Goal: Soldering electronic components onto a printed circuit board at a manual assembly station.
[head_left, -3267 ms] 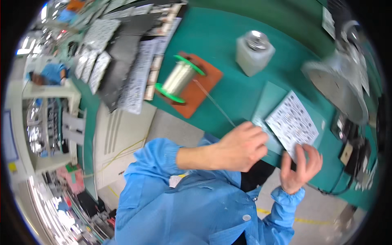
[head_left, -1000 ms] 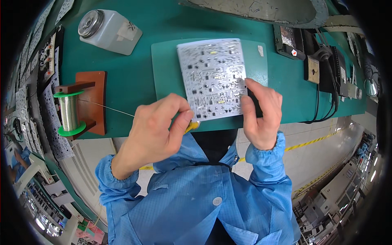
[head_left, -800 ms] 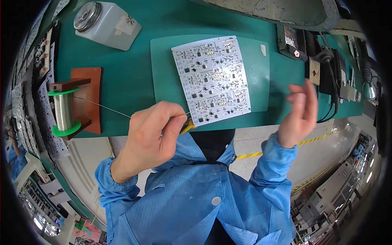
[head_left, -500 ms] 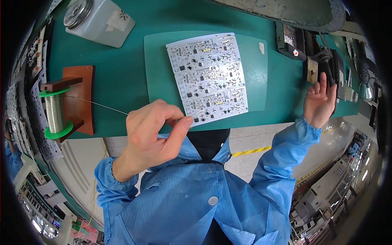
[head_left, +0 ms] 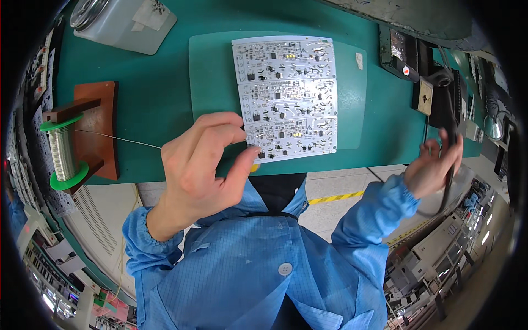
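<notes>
My left hand (head_left: 201,159) is at the lower left corner of a white panel of circuit boards (head_left: 289,99), thumb and forefinger by its edge. Thin solder wire (head_left: 132,141) runs into this hand from a spool (head_left: 67,154) with green flanges on a brown stand. The fingers hide where the wire is gripped. The panel lies on a pale green mat (head_left: 352,99). At the right edge of the bench my right hand (head_left: 434,168) has its fingers curled round a black soldering iron (head_left: 451,110), blurred by motion, with its dark cord looping below.
At the back left stands a translucent square bottle (head_left: 129,27) with a metal lid. The iron's dark stand (head_left: 422,96) is at the right. A large grey housing (head_left: 407,22) overhangs the back right. Board panels (head_left: 41,121) line the left edge.
The panel has turned straighter and shifted slightly right. My left thumb and forefinger have spread apart at its corner. My right hand has gone from open beside the iron to curled round it, lower down.
</notes>
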The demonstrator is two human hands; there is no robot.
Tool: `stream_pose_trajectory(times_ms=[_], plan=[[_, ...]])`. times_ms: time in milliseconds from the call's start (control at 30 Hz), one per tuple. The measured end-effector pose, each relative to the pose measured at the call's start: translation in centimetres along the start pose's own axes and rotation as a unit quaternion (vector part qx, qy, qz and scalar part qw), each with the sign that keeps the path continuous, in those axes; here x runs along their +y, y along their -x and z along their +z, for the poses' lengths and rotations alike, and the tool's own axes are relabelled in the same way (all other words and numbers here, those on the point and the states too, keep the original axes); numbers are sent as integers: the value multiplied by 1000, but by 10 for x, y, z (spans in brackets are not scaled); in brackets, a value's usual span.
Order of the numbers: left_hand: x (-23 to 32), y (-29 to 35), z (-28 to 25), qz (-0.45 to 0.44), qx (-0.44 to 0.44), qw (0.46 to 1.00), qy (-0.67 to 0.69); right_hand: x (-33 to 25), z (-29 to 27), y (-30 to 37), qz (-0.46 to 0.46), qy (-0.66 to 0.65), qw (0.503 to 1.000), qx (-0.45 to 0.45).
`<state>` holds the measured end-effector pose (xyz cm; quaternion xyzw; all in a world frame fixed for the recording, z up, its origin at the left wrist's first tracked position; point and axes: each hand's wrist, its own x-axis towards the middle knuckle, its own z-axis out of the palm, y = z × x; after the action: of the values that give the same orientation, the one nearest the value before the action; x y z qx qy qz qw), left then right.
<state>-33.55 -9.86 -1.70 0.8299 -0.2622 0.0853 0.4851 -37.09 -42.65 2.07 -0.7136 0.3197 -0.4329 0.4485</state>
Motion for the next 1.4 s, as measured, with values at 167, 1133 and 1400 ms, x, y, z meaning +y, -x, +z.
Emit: stream_pose_trajectory(times_ms=[167, 1133, 1400], plan=[[-1, 0, -4, -31, 8, 999, 27, 23, -21, 53, -160, -82, 971, -155], [-12, 5, -2, 51, 16, 998, 30, 6, 10, 114, -180, -51, 876, -444], [-13, 5, -2, 56, 9, 998, 36, 7, 4, 114, -169, -50, 877, -447]])
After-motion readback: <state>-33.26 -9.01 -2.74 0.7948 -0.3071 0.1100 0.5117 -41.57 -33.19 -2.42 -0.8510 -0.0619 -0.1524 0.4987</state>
